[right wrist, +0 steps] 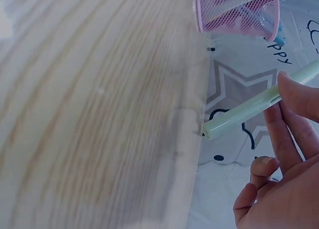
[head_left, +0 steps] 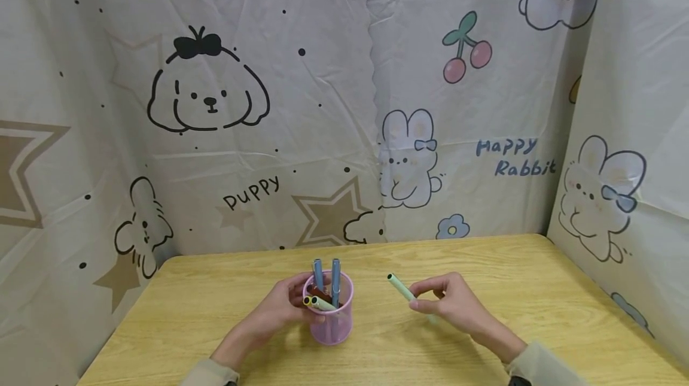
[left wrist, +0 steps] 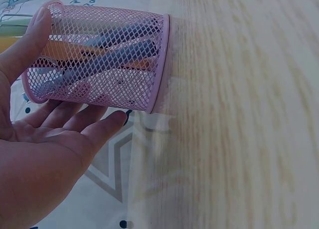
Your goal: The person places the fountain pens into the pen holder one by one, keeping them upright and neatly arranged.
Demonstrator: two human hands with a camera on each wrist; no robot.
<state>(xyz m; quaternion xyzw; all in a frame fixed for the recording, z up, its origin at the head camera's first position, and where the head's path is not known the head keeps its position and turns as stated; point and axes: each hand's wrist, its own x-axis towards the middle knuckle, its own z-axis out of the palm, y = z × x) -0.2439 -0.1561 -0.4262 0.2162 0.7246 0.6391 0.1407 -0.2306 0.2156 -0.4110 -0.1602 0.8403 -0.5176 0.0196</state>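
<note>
A pink mesh pen holder (head_left: 331, 329) stands upright on the table, also seen in the left wrist view. My left hand (head_left: 282, 307) grips it, with the thumb (left wrist: 40, 27) on the near side and the fingers reaching around the other side. Inside the holder are two blue pens (head_left: 336, 281), a pale green pen (head_left: 323, 304), a yellow-ended pen (head_left: 307, 300) and something dark red-brown (head_left: 320, 292). To the right, my right hand (head_left: 454, 308) pinches another pale green pen (right wrist: 244, 112) between thumb and fingers. This pen is tilted above the table, apart from the holder.
The light wooden table (head_left: 226, 281) ends at a back edge against a printed cloth (head_left: 323, 134) that hangs behind and on both sides. A rabbit figure (head_left: 603, 194) is printed on the right side of the cloth.
</note>
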